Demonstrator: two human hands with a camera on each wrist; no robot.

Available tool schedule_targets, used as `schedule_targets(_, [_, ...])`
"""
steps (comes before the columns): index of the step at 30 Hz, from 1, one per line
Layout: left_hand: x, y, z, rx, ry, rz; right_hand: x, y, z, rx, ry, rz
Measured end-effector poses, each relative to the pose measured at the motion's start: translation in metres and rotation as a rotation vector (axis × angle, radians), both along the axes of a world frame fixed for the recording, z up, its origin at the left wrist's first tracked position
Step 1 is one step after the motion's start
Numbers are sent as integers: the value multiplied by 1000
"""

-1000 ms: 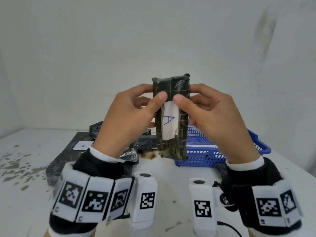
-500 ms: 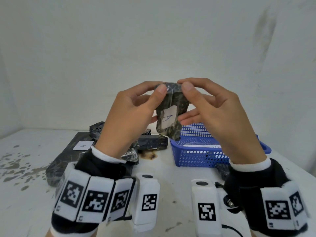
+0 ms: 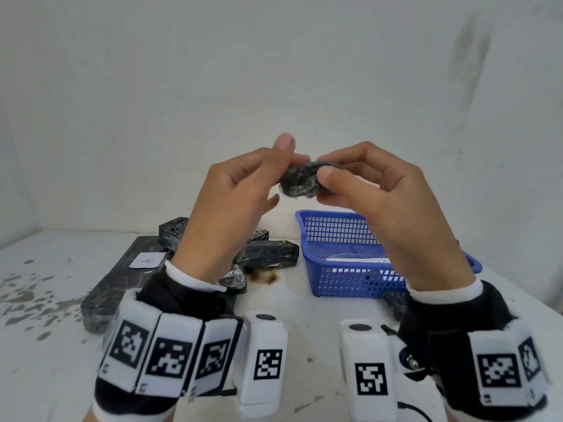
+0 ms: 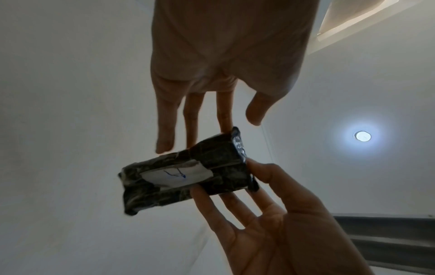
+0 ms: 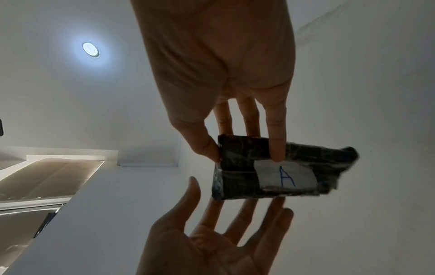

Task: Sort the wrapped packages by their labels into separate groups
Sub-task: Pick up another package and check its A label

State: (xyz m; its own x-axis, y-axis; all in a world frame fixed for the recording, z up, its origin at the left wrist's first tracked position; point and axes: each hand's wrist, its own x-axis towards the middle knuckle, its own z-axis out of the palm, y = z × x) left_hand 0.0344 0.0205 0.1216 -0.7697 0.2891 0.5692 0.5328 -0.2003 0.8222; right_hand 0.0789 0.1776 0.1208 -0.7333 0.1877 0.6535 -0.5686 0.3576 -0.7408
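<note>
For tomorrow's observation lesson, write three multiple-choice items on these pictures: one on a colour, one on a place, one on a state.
1. The basket is: A red, B blue, C green.
2. The labelled package is: A in the basket, B held above the table, C on the floor.
3. The left hand is: A open, B a fist, C gripping the basket.
Answers: B, it shows blue in the head view; B, the right hand pinches it in the air; A, its fingers are straight beside the package.
</note>
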Motion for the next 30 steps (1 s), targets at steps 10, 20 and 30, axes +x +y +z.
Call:
schedule_targets(10, [-17,-5,-6,45,-199,-1,0,-2,-2,73,-37,63])
schedule_targets(20, [-14,-9,-2,57,-134,-26,-6,-3,-3,-23,-149,62])
schedule_targets(30, [-14,-9,-4,-20,-80,-81,-7,-1,-2,30,-156,61])
